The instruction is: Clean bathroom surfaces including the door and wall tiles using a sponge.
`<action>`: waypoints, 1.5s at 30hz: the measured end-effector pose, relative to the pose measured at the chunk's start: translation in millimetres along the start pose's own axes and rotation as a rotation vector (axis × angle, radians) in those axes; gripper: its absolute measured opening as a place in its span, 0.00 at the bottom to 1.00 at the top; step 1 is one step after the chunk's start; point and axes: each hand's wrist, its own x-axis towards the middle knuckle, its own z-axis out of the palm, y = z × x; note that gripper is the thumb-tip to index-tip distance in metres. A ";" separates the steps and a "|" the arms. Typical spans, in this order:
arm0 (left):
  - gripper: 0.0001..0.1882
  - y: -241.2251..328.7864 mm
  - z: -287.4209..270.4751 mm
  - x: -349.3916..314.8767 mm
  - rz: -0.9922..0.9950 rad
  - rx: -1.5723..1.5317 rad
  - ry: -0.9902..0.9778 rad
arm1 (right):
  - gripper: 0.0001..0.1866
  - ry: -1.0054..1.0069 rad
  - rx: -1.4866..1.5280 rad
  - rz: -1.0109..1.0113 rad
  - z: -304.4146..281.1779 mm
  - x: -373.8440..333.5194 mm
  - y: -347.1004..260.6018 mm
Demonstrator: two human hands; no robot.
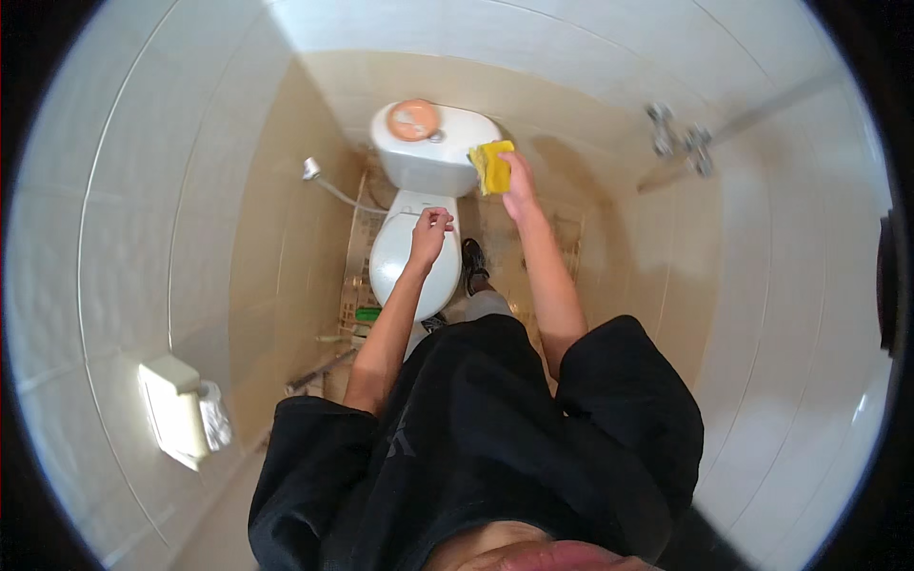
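My right hand (519, 183) is closed on a folded yellow cleaning cloth (495, 169), held up beside the right end of the white toilet tank (457, 128). The cloth's left edge looks ragged. My left hand (431, 233) hangs over the back part of the white toilet lid (405, 262), which is down. Its fingers are curled in, and nothing shows in them. A round orange dish (413, 120) with something whitish in it sits on the left of the tank top. Right of it is the flush button (436, 136).
A hand sprayer (311, 169) with a white hose is at the left wall. A paper holder (173, 409) with a roll is fixed lower left. Metal taps (681, 138) stick out at the right. A green object (367, 313) lies by the toilet. My black shoe (473, 262) stands beside the bowl.
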 end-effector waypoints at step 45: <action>0.29 -289.9 544.5 -988.5 1.913 1.233 -1.576 | 0.16 1.487 1.217 -0.693 -444.7 -1063.4 203.6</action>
